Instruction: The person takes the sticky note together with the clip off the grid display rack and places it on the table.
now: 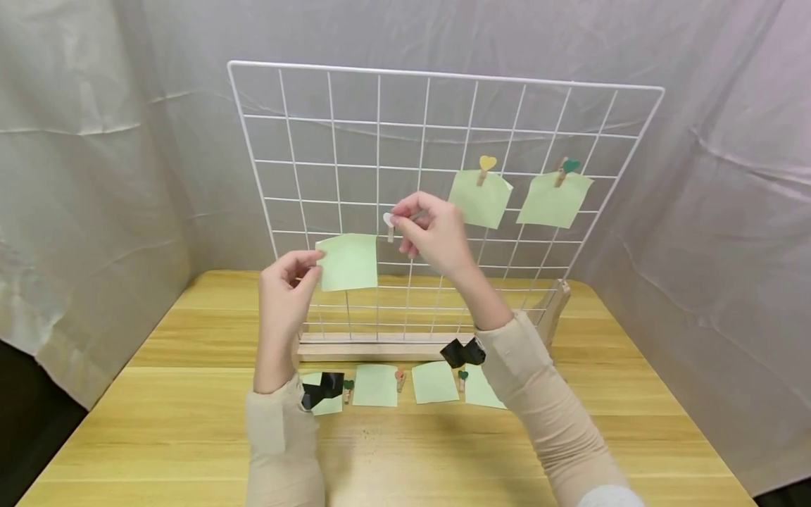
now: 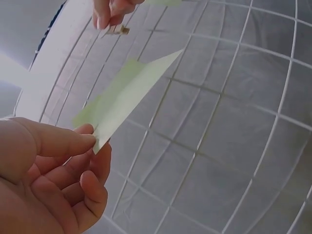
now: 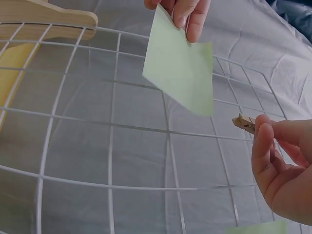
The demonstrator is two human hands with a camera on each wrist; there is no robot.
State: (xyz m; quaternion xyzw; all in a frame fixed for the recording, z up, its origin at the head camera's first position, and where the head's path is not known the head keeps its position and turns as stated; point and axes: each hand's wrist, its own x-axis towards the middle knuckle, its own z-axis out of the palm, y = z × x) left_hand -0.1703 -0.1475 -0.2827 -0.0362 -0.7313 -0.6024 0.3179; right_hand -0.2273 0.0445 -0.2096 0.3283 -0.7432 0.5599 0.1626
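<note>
Currently, the left hand (image 1: 286, 292) pinches a pale green sheet (image 1: 348, 264) by its nine-o'clock edge, at about eight o'clock from the middle of the white wire grid (image 1: 443, 75); whether paper meets wire cannot be told. The right hand (image 1: 437, 229) pinches a white heart clip (image 1: 389, 227) toward two o'clock of that sheet, apart from it. Progress appears partial. Done: two hung sheets (image 1: 555, 201), near three o'clock, fastened by a yellow heart clip (image 1: 486, 166) and a green heart clip (image 1: 569, 167). Remaining, by the layout: the pinched sheet, unfastened, and four loose sheets (image 1: 375, 386) on the table (image 1: 405, 458) at six o'clock, with three spare clips (image 1: 400, 380) among them.
</note>
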